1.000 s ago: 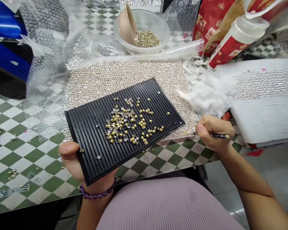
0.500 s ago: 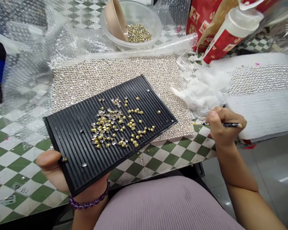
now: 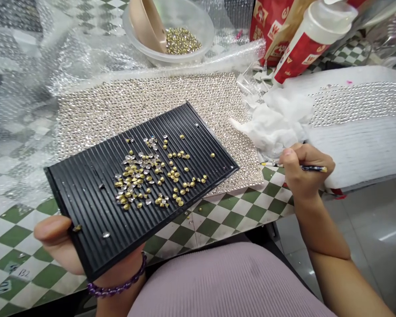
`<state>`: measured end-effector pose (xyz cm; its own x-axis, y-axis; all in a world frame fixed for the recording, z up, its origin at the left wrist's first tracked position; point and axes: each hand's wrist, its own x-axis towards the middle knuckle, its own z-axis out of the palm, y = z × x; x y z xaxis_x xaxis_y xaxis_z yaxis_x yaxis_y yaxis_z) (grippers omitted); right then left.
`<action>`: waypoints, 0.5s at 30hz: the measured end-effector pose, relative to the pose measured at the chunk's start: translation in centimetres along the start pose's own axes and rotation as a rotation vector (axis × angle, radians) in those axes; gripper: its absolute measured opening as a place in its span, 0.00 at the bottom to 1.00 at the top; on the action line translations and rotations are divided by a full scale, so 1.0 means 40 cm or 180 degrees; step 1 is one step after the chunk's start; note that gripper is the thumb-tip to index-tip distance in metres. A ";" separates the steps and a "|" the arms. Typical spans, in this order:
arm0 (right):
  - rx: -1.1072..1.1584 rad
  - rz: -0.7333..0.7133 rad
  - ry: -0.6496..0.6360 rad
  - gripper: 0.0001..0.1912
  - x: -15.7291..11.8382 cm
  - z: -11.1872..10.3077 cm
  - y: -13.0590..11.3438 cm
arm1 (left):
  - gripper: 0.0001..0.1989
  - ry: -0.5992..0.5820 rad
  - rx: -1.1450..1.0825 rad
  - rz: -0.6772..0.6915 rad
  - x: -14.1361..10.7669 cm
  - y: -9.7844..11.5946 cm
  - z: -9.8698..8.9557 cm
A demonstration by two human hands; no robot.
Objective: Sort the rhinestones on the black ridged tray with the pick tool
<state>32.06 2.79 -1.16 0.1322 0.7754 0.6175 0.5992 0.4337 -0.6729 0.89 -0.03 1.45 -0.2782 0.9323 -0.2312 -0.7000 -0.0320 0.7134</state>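
Note:
My left hand (image 3: 61, 240) grips the lower left end of a black ridged tray (image 3: 89, 198), thumb on its edge and the other fingers hidden underneath. Gold-backed rhinestones (image 3: 135, 180) lie scattered on the tray, some with their clear faces up. The tray is held tilted above a sheet covered in rhinestones (image 3: 95, 105). At the right, my right hand (image 3: 305, 169) is closed around a thin pencil-like stick (image 3: 313, 168) with a dark patterned shaft. Its pale tip points left, near the sheet's right corner.
A clear plastic bowl (image 3: 204, 31) at the back holds more rhinestones and a beige bowl (image 3: 145, 22). Crumpled white tissue (image 3: 277, 119) lies beside a white strip with rhinestone rows (image 3: 356, 145). A red-labelled cup (image 3: 303, 48) stands behind. Bubble wrap (image 3: 23, 110) covers the left.
The whole view has shifted slightly, so most things sit a little further left. Both hands keep hold of the tray and the stick; the stones on the tray look unchanged.

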 end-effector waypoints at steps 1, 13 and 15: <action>-0.0010 -0.0007 -0.0004 0.16 0.000 0.000 0.001 | 0.20 -0.0028 -0.0011 -0.0023 0.000 0.001 -0.002; 0.0036 0.0204 -0.0317 0.20 0.000 -0.006 -0.004 | 0.21 0.0078 0.0100 -0.0028 -0.002 0.003 -0.002; 0.0021 0.0258 -0.0134 0.20 0.003 -0.009 -0.002 | 0.21 -0.0034 0.0102 -0.0062 -0.004 0.001 -0.003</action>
<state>32.29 2.68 -0.90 0.1468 0.8266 0.5433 0.5827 0.3716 -0.7228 0.82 -0.22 1.44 -0.2574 0.9365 -0.2382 -0.6838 -0.0024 0.7296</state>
